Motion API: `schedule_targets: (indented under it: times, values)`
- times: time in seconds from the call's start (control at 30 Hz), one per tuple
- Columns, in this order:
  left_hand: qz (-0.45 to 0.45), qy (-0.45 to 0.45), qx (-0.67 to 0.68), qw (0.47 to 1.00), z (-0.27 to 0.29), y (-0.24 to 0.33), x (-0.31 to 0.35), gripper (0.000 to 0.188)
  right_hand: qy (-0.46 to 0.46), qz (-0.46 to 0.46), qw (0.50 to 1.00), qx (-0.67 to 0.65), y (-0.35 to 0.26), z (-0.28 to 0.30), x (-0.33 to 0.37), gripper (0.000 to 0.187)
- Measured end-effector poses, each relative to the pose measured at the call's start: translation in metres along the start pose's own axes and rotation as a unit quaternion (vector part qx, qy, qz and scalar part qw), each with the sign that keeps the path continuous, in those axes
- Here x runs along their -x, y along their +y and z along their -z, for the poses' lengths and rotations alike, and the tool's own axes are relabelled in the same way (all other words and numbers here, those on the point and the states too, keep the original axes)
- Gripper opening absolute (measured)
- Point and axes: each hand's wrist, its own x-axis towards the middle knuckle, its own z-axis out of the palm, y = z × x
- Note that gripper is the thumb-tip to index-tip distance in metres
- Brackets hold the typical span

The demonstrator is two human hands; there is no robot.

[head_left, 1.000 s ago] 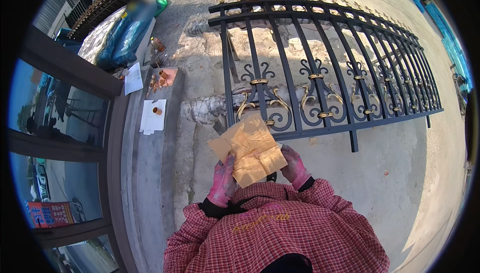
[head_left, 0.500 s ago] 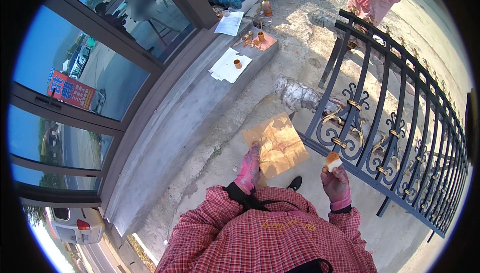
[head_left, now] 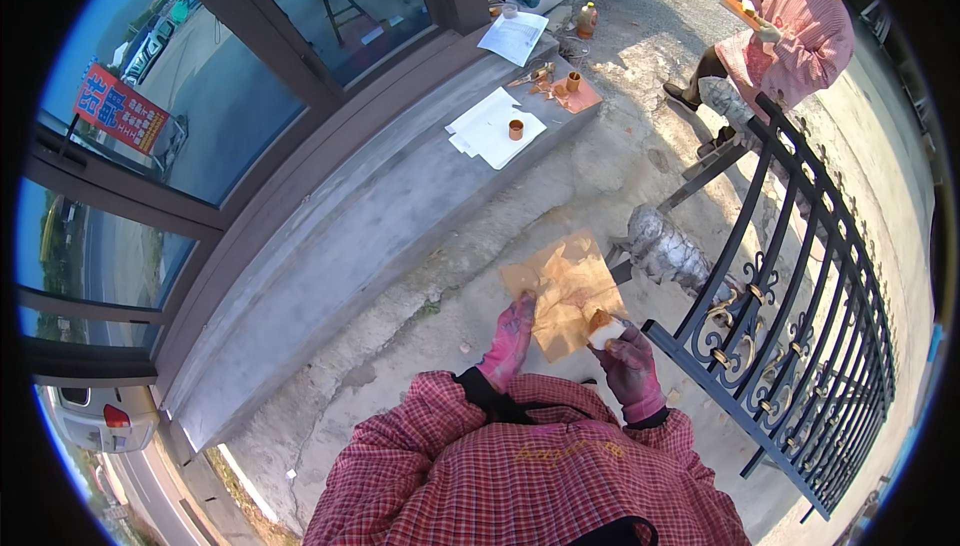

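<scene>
My left hand (head_left: pixel 507 341), in a stained pink glove, grips the lower left edge of a square tan board (head_left: pixel 560 281). Gold-coloured paint is smeared across the board's face. My right hand (head_left: pixel 634 371), gloved alike, pinches a small white sponge (head_left: pixel 605 332) with a brown-gold stained end. The sponge is at the board's lower right corner; whether it touches the surface, I cannot tell. To the right of my hands stands a black metal fence (head_left: pixel 770 346) with scrolls and gold-coloured details.
White papers (head_left: pixel 490 136) and a copper-coloured cup (head_left: pixel 516 130) lie on the grey ledge (head_left: pixel 330 266) at left, beside glass doors. Another cup (head_left: pixel 573 82) and a bottle (head_left: pixel 587 21) are farther back. Beyond the fence a person (head_left: pixel 780 36) holds an orange board.
My right hand has moved left from beside the fence to the board, carrying the sponge. The view has shifted, and the fence now appears farther right. More of the other person shows.
</scene>
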Motion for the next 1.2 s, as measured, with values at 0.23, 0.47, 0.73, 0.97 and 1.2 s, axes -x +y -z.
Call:
schedule_targets:
  times: [0.23,0.47,0.73,0.97,1.2]
  values:
    - [-0.114,-0.002,0.175,0.978,0.07,0.026,-0.061,0.047,0.057,0.048,0.997,-0.012,-0.019,-0.03,-0.07,0.033]
    - [-0.112,0.05,0.179,0.976,0.114,0.04,-0.128,0.024,0.08,0.04,0.994,0.064,-0.026,0.001,-0.171,0.029]
    - [-0.027,0.148,0.204,0.967,0.131,0.106,-0.202,0.022,0.056,-0.035,0.996,0.057,-0.022,-0.055,-0.313,0.031]
    - [0.09,0.216,0.24,0.942,0.14,0.096,-0.274,0.019,0.034,-0.088,0.988,0.122,-0.003,-0.069,-0.419,0.032]
    - [0.177,0.206,0.215,0.938,0.186,0.077,-0.365,0.026,0.052,-0.115,0.978,0.168,0.053,-0.08,-0.507,0.039]
